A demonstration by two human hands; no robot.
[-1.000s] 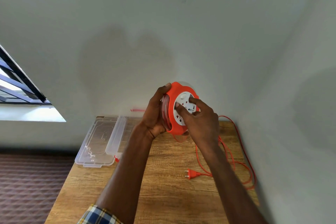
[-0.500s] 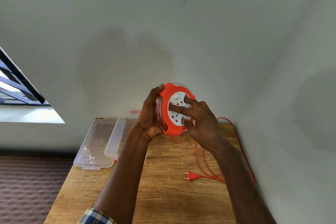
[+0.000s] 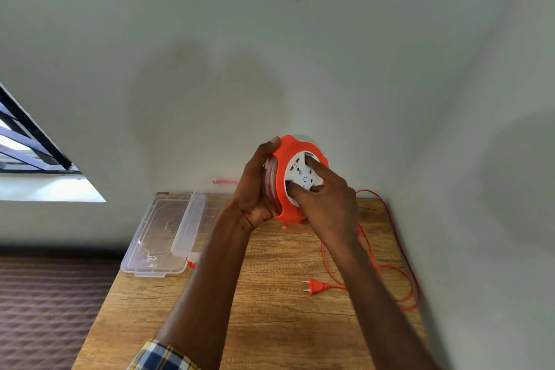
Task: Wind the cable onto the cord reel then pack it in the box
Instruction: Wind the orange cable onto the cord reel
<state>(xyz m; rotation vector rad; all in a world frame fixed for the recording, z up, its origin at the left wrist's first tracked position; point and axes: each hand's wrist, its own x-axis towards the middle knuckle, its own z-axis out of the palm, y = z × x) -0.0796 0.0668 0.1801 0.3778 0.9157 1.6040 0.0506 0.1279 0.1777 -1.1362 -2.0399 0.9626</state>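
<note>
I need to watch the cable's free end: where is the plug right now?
In the head view the plug lies flat on the wooden table, right of centre, just left of the right forearm, with loose cable looping to its right.

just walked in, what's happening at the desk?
A person holds an orange cord reel up above the wooden table: left hand grips its rim, right hand has its fingers on the white socket face. Much of the orange cable lies loose on the table, plug included. The clear box sits open at left.
</note>
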